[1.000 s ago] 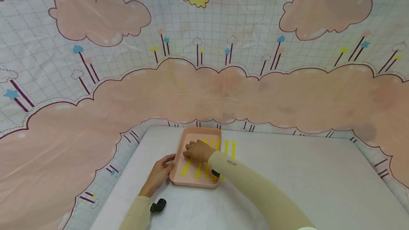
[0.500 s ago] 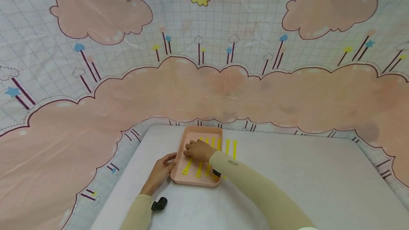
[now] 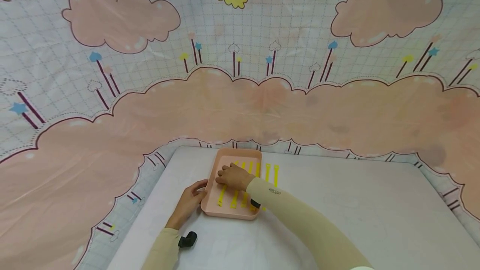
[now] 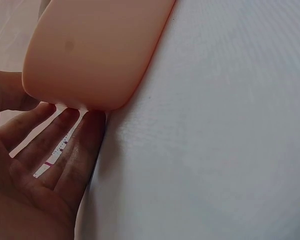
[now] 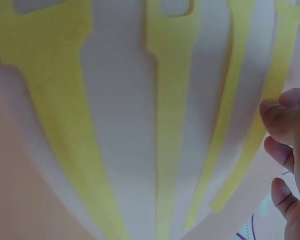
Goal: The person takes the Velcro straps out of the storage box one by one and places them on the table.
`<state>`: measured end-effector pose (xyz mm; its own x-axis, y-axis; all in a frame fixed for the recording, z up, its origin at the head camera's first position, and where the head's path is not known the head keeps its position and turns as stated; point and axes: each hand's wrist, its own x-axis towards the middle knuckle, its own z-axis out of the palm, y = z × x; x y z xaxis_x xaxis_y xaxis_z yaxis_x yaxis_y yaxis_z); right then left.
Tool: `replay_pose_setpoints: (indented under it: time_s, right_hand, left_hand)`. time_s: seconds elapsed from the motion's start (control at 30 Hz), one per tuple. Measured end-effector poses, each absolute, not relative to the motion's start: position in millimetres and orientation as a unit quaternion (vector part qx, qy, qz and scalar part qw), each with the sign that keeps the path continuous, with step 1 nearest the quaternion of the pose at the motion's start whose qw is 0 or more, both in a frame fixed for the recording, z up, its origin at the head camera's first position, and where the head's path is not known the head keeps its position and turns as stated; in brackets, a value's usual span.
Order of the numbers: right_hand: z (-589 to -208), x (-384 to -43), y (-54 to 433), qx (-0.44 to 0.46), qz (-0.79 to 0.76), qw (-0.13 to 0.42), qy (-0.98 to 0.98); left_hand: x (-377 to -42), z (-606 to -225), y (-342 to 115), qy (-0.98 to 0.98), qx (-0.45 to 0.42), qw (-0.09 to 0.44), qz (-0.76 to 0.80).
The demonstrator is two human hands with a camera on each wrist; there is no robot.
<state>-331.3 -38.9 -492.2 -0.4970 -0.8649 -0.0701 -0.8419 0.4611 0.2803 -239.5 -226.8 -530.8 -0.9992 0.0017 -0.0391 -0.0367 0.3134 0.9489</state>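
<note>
The leftmost yellow strip point(image 3: 221, 197) lies in the pink tray point(image 3: 229, 216), its long way going from near to far with the far end leaning a bit right, and the right hand point(image 3: 233, 177) is over its middle, much closer to it than the left hand point(image 3: 186, 204). The right hand's fingers are bent and seem to touch the strip's edge, but it is hard to tell if they pinch it, and the right arm point(image 3: 300, 216) reaches in slantwise. The left hand's loose fingers rest against the tray's left side, not gripping.
</note>
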Motion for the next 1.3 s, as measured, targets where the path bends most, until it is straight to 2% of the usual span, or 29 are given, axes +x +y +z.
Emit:
replay_pose_setpoints:
  time_s: [0.6, 0.93, 1.3]
  right_hand:
    - [-465.4, -327.2, -25.2, 0.508, -0.074, 0.11, -0.851]
    - [-455.2, -318.0, -19.0, 0.5, -0.045, 0.117, -0.857]
    - [-448.9, -313.0, -8.2, 0.456, 0.209, 0.1, -0.86]
  left_hand:
    - [-243.4, -534.1, -228.4, 0.814, -0.001, 0.008, 0.581]
    - [-244.1, -537.6, -229.6, 0.812, -0.003, 0.013, 0.584]
    - [-245.8, -537.6, -228.2, 0.817, -0.005, 0.007, 0.576]
